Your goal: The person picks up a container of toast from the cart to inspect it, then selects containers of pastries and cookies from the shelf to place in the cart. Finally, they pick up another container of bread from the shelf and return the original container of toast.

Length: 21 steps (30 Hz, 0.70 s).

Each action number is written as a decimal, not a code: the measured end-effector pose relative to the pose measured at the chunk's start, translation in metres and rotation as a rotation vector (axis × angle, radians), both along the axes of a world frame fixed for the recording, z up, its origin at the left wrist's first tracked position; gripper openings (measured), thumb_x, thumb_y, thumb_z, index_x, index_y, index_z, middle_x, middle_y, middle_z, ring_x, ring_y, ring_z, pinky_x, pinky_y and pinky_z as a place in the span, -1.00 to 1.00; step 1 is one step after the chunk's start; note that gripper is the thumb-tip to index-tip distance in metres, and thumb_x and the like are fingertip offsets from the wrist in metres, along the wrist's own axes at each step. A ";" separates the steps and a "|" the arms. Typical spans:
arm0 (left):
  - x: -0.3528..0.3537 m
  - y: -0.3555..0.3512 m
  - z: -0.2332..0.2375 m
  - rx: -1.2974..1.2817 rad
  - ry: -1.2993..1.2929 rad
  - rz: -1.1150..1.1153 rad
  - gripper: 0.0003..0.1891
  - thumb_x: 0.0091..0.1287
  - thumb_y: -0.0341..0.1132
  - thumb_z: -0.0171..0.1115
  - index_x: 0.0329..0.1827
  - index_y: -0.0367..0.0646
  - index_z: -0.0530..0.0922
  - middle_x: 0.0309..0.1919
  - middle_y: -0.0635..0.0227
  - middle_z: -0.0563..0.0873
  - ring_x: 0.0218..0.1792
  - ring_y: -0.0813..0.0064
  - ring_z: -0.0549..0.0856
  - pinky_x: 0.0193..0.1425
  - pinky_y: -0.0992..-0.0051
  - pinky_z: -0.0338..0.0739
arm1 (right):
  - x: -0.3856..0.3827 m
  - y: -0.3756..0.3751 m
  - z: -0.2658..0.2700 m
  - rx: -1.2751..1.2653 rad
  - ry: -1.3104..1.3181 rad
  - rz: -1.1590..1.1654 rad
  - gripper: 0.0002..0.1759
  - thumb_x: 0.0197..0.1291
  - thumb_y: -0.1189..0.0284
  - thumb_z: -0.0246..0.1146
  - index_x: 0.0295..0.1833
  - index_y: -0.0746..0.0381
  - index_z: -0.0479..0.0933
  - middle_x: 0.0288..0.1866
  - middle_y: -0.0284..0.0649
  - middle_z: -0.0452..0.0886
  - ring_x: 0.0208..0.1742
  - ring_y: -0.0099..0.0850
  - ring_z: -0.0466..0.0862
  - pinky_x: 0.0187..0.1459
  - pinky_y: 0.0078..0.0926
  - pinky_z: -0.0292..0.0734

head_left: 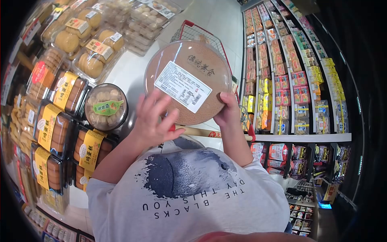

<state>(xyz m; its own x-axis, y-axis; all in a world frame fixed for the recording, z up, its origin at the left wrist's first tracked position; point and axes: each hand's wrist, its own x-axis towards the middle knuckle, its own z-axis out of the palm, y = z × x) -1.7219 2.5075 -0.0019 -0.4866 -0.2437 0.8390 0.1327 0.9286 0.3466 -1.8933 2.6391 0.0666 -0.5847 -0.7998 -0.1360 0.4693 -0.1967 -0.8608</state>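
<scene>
A round container [217,84] with a brown patterned top, dark lettering and a clear rim is tilted up in front of my chest. Across its face runs a white printed label [183,86] with a barcode. My right hand [229,113] grips the container at its right edge, thumb over the rim. My left hand [156,119] is in front of the container's lower left, fingers spread and slightly blurred, overlapping a corner of the label.
A shopping cart [190,29] with red trim stands behind the container, its handle [201,132] near my waist. On the left are a round tub of pastries [106,106], yellow-banded cake packs [50,127] and clear cookie boxes [94,54]. Shelves of packaged snacks [288,84] line the right.
</scene>
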 end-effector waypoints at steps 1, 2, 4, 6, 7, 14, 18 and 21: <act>0.001 -0.004 0.002 0.189 0.010 -0.019 -0.42 0.11 -0.34 0.23 0.22 0.00 0.21 0.22 0.09 0.28 0.29 0.10 0.25 0.32 0.10 0.13 | -0.004 0.001 0.001 -0.003 0.037 0.016 -0.22 -0.10 0.35 0.33 0.26 0.34 0.17 0.10 -0.13 0.44 0.09 -0.34 0.50 0.10 -0.39 0.44; 0.002 -0.008 0.003 0.387 0.040 -0.042 -0.33 0.11 -0.34 0.23 0.28 -0.06 0.12 0.25 0.07 0.24 0.32 0.09 0.21 0.32 0.13 0.13 | -0.007 0.002 0.002 -0.006 0.073 0.031 -0.21 -0.11 0.35 0.32 0.26 0.34 0.17 0.10 -0.12 0.44 0.08 -0.34 0.51 0.09 -0.40 0.45; 0.002 -0.013 0.003 0.944 0.137 -0.173 -0.23 0.12 -0.35 0.22 0.37 -0.14 0.00 0.29 0.05 0.19 0.34 0.09 0.17 0.32 0.18 0.16 | -0.010 0.004 0.003 -0.007 0.051 0.058 -0.19 -0.12 0.32 0.33 0.26 0.35 0.16 0.10 -0.11 0.44 0.07 -0.33 0.51 0.08 -0.41 0.45; 0.008 -0.026 0.005 1.558 0.084 -0.422 -0.19 0.13 -0.43 0.21 0.40 -0.18 -0.08 0.27 0.04 0.19 0.28 0.24 0.29 0.23 0.32 0.32 | -0.011 0.006 0.000 0.013 0.058 0.080 -0.15 -0.13 0.26 0.33 0.27 0.37 0.15 0.10 -0.08 0.43 0.07 -0.32 0.52 0.08 -0.41 0.45; 0.011 -0.029 0.010 1.599 0.042 -0.480 -0.19 0.13 -0.45 0.20 0.40 -0.19 -0.08 0.25 0.04 0.20 0.24 0.27 0.33 0.21 0.35 0.35 | -0.012 0.007 -0.001 0.012 0.065 0.108 -0.15 -0.13 0.25 0.32 0.27 0.38 0.15 0.10 -0.07 0.43 0.07 -0.32 0.52 0.08 -0.41 0.45; 0.023 -0.020 0.018 1.417 -0.046 -0.549 -0.24 0.07 -0.56 0.24 0.32 -0.21 0.03 0.12 0.17 0.30 0.08 0.41 0.47 0.06 0.49 0.48 | -0.009 0.008 0.003 0.021 0.074 0.171 -0.10 -0.14 0.18 0.29 0.27 0.42 0.14 0.12 -0.02 0.42 0.07 -0.32 0.52 0.07 -0.41 0.46; 0.032 -0.014 0.025 1.360 -0.090 -0.525 -0.26 0.06 -0.55 0.26 0.29 -0.20 0.06 0.13 0.21 0.30 0.09 0.44 0.46 0.08 0.49 0.48 | -0.010 0.010 0.004 0.042 0.101 0.197 -0.05 -0.18 0.13 0.30 0.28 0.44 0.13 0.12 -0.01 0.41 0.07 -0.32 0.52 0.06 -0.42 0.46; 0.034 -0.010 0.029 1.404 -0.101 -0.513 -0.29 0.09 -0.50 0.27 0.27 -0.24 0.06 0.09 0.21 0.33 0.09 0.46 0.45 0.06 0.50 0.47 | -0.008 0.008 0.005 0.048 0.097 0.221 -0.03 -0.20 0.12 0.31 0.28 0.44 0.12 0.12 -0.01 0.41 0.07 -0.32 0.52 0.05 -0.42 0.46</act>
<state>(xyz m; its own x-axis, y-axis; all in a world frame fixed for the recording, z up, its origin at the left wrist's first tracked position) -1.6877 2.4971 0.0275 -0.8069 -0.5899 0.0308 0.2536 -0.2989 0.9200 -1.9010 2.6472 0.0720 -0.4085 -0.9036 -0.1288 0.4114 -0.0563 -0.9097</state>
